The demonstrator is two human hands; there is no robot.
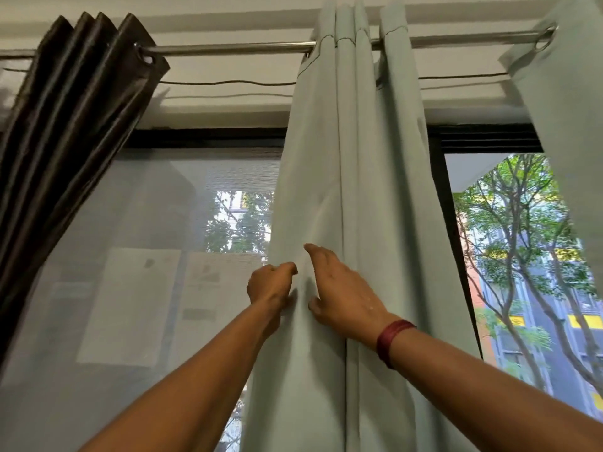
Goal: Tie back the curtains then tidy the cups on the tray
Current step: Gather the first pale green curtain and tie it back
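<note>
While the pale green curtain (359,158) hangs bunched on the rod (228,48), left hand (270,285) pinches its left edge w/ curled fingers. Right hand (342,288) lies flat on the folds, fingers approx straight.

Daylight floods through the window (509,243); edges bow.
</note>
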